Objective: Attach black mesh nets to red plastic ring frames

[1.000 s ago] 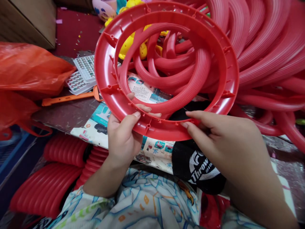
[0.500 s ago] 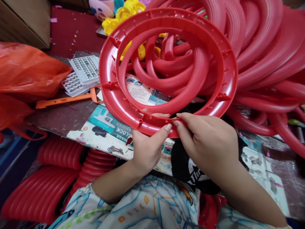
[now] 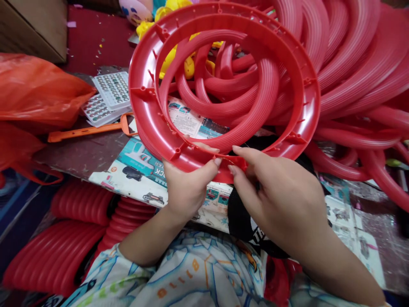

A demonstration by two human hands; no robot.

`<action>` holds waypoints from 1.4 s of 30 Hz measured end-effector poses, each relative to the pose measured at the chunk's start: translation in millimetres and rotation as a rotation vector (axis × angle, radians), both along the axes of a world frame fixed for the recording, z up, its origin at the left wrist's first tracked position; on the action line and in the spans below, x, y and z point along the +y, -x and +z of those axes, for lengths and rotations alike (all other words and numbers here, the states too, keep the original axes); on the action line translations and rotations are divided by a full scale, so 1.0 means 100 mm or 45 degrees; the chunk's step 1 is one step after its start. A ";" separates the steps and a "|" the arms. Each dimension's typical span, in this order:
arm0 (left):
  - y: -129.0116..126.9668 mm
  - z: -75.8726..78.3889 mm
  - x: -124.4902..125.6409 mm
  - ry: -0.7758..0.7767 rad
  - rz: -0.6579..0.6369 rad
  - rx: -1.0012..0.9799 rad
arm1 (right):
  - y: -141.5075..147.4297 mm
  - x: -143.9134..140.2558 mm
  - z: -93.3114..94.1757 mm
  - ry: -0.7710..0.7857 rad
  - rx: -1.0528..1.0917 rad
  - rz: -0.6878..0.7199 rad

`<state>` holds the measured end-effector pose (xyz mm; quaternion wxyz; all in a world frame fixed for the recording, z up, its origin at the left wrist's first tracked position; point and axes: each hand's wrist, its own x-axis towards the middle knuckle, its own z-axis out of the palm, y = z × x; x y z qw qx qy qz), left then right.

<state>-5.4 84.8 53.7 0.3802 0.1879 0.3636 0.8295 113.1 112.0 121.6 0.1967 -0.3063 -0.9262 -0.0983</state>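
Note:
A large red plastic ring [image 3: 145, 113], hollow side with ribs and posts toward me, is held tilted up in front of me. My left hand [image 3: 188, 183] grips its near edge, thumb in front and fingers passing behind through the middle. Close to its right, my right hand [image 3: 277, 187] pinches the inner rim between thumb and fingers. Between the two hands the inner rim looks bent. Part of the ring's near side is hidden behind my right hand. Behind it lies a red ribbed ring [image 3: 268, 94], partly seen through the opening.
A pile of red ribbed rings [image 3: 361, 64] fills the right and back. Button-cell trays [image 3: 111, 90], an orange plastic piece [image 3: 86, 133] and an orange bag [image 3: 41, 94] lie left. Stacked red rings [image 3: 54, 256] stand below left. Printed cardboard [image 3: 128, 170] covers the table's front.
The held ring has turned clockwise and shifted slightly up and left. My left hand has moved left along with it, and my right hand still pinches the rim.

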 end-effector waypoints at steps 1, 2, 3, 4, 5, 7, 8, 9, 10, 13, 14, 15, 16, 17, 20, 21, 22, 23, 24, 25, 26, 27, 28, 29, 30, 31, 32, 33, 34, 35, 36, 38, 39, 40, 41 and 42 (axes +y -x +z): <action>0.01 0.00 0.00 0.000 0.000 -0.003 | -0.02 -0.01 0.03 0.012 0.006 0.002; 0.03 0.00 -0.01 0.001 0.003 0.003 | -0.04 -0.02 0.07 0.023 0.006 0.000; 0.04 -0.01 -0.02 0.004 0.011 0.021 | -0.05 -0.03 0.11 0.032 -0.003 -0.003; 0.04 -0.01 -0.02 0.006 0.019 0.043 | -0.07 -0.03 0.14 0.039 -0.017 0.005; 0.05 -0.02 -0.03 0.006 0.022 0.068 | -0.08 -0.02 0.17 0.044 -0.035 0.016; 0.05 -0.03 -0.05 0.003 0.010 0.122 | -0.10 0.01 0.20 0.055 -0.035 0.046; 0.05 -0.04 -0.06 -0.005 -0.003 0.137 | -0.10 0.04 0.20 0.068 -0.017 0.059; 0.05 -0.04 -0.07 -0.014 -0.016 0.141 | -0.10 0.06 0.20 0.094 0.008 0.067; 0.06 -0.05 -0.08 -0.023 -0.024 0.136 | -0.09 0.08 0.19 0.129 0.034 0.058; 0.07 -0.04 -0.08 -0.039 -0.023 0.106 | -0.06 0.10 0.17 0.228 0.112 -0.044; 0.07 -0.04 -0.08 -0.042 -0.017 0.106 | -0.06 0.09 0.17 0.258 0.137 -0.086; 0.07 -0.03 -0.08 -0.043 -0.015 0.115 | -0.05 0.08 0.17 0.286 0.162 -0.132; 0.08 -0.03 -0.08 -0.040 -0.016 0.125 | -0.05 0.08 0.17 0.308 0.192 -0.172; 0.09 -0.02 -0.08 -0.032 -0.016 0.133 | -0.05 0.07 0.17 0.326 0.221 -0.202; 0.13 -0.01 -0.09 0.008 -0.005 0.162 | -0.07 0.10 0.19 0.355 0.213 -0.221; 0.16 -0.01 -0.10 0.023 0.000 0.177 | -0.08 0.12 0.19 0.364 0.174 -0.203; 0.19 0.00 -0.10 0.034 0.002 0.195 | -0.09 0.14 0.19 0.376 0.129 -0.174; 0.22 0.01 -0.10 0.040 -0.005 0.218 | -0.09 0.16 0.19 0.395 0.088 -0.146; 0.25 0.02 -0.11 0.047 -0.019 0.229 | -0.09 0.17 0.18 0.414 0.059 -0.111; 0.28 0.04 -0.11 0.051 -0.035 0.223 | -0.09 0.18 0.17 0.422 0.041 -0.078; 0.30 0.05 -0.11 0.050 -0.052 0.195 | -0.08 0.18 0.16 0.412 0.029 -0.051; 0.31 0.06 -0.10 0.044 -0.067 0.147 | -0.07 0.17 0.15 0.382 0.027 -0.032; 0.30 0.07 -0.10 0.036 -0.083 0.083 | -0.06 0.16 0.13 0.326 0.034 -0.031; 0.27 0.08 -0.10 0.026 -0.095 0.002 | -0.04 0.14 0.11 0.247 0.053 -0.040; 0.23 0.08 -0.10 0.017 -0.104 -0.079 | -0.02 0.12 0.08 0.162 0.079 -0.060; 0.18 0.07 -0.10 0.009 -0.114 -0.148 | 0.00 0.10 0.06 0.091 0.101 -0.084; 0.12 0.06 -0.10 0.007 -0.118 -0.206 | 0.02 0.09 0.03 0.037 0.116 -0.098; 0.05 0.05 -0.09 0.009 -0.117 -0.252 | 0.03 0.08 0.00 0.001 0.118 -0.101; -0.02 0.03 -0.09 0.013 -0.119 -0.285 | 0.05 0.07 -0.02 -0.022 0.109 -0.094; -0.07 0.02 -0.08 0.022 -0.125 -0.311 | 0.06 0.07 -0.05 -0.035 0.094 -0.083; -0.12 0.01 -0.07 0.032 -0.134 -0.335 | 0.07 0.07 -0.07 -0.049 0.080 -0.074; -0.18 0.00 -0.04 0.040 -0.148 -0.365 | 0.08 0.08 -0.11 -0.083 0.073 -0.059; -0.20 0.00 -0.03 0.036 -0.147 -0.368 | 0.08 0.08 -0.12 -0.095 0.074 -0.057; -0.20 0.00 -0.02 0.023 -0.135 -0.363 | 0.09 0.08 -0.13 -0.105 0.082 -0.054; -0.19 0.00 0.00 0.003 -0.116 -0.356 | 0.09 0.08 -0.13 -0.104 0.088 -0.048; -0.18 0.00 0.01 -0.020 -0.092 -0.349 | 0.09 0.07 -0.13 -0.098 0.094 -0.040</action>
